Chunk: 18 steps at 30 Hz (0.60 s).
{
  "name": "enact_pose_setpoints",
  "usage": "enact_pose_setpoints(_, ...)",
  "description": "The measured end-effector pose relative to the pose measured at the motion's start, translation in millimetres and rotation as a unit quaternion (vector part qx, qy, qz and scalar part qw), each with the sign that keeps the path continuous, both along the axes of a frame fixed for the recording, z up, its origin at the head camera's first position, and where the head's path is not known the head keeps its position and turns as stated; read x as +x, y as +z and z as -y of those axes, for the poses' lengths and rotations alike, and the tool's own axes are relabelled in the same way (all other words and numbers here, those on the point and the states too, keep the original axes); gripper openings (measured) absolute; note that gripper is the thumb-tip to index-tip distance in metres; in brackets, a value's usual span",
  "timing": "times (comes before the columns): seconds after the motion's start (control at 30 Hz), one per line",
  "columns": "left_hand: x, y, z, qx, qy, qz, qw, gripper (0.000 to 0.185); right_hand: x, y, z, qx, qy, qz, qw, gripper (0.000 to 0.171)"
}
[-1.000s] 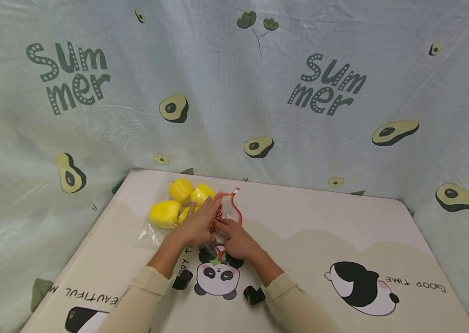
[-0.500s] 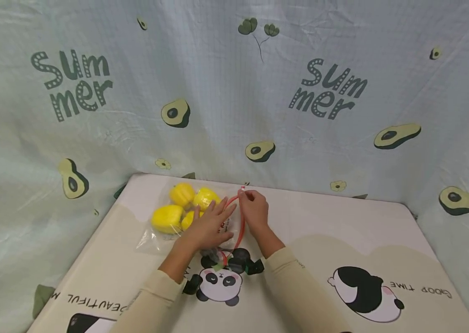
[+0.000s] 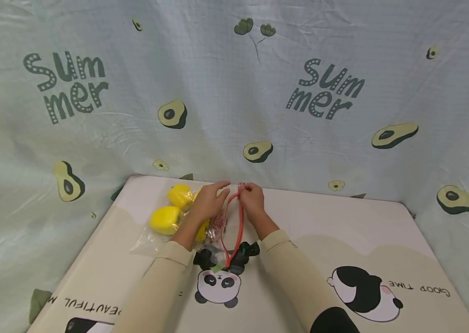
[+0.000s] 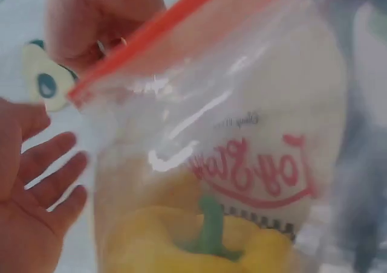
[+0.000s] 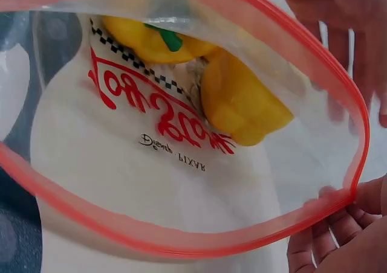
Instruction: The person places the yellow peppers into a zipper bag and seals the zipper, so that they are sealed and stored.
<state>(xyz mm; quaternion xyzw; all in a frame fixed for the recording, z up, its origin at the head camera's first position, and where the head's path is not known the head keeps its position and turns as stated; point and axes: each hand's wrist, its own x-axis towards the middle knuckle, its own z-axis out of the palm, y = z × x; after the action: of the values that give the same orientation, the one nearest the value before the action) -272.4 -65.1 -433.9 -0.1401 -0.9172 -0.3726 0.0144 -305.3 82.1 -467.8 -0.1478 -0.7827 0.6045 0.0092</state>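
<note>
Here, a clear bag [image 3: 222, 226] with a red zip rim [image 5: 254, 237] lies left of centre on the counter [image 3: 342, 231], yellow peppers [image 3: 165, 219] inside. The rim's far corner is pinched by the right hand [image 3: 252, 200]. The left hand [image 3: 209, 201] is held beside it, fingers straight, gripping nothing.

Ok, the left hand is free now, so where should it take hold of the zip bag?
Probably the red zip strip at the far corner of the zip bag, coming from the left, opposite the right hand that pinches that end. The mouth gapes open there, and the yellow peppers weigh down the other end.
</note>
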Motion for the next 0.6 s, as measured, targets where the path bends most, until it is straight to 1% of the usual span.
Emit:
enact_pose_setpoints(0.07, -10.3, -2.1, -2, -0.009, 0.004, -0.009, 0.9999, 0.04, -0.8, -1.3, 1, -0.003, 0.006, -0.006, 1.0, 0.023)
enact_pose_setpoints(0.13, -18.7, -4.8, -4, -0.016, -0.001, 0.004, 0.9999, 0.041, -0.8, -1.8, 2, -0.01, 0.012, -0.017, 1.0, 0.022)
enact_pose_setpoints(0.2, -26.0, -8.0, -6, -0.015, -0.017, 0.023, 0.9995, 0.042, -0.2, -1.9, 4, -0.013, 0.017, -0.03, 0.999, 0.02)
enact_pose_setpoints(0.27, -31.6, -9.9, -7, 0.001, -0.032, 0.043, 0.9986, 0.042, 0.7, -2.3, 6, -0.008, 0.02, -0.04, 0.999, 0.019)
enact_pose_setpoints(0.37, -38.1, -11.8, -7, 0.029, -0.048, 0.058, 0.9967, 0.039, 2.0, -3.1, 9, 0.002, 0.021, -0.049, 0.999, 0.018)
enact_pose_setpoints(0.43, -41.0, -12.8, -7, 0.059, -0.045, 0.077, 0.9943, 0.034, 3.4, -3.5, 9, -0.002, 0.025, -0.045, 0.999, 0.018)
enact_pose_setpoints(0.5, -43.2, -13.4, -6, 0.088, -0.03, 0.093, 0.9913, 0.029, 4.9, -3.0, 9, -0.02, 0.035, -0.038, 0.998, 0.019)
enact_pose_setpoints(0.6, -46.0, -13.1, -6, 0.134, -0.006, 0.108, 0.985, 0.024, 6.2, -0.7, 8, -0.042, 0.056, -0.032, 0.997, 0.021)
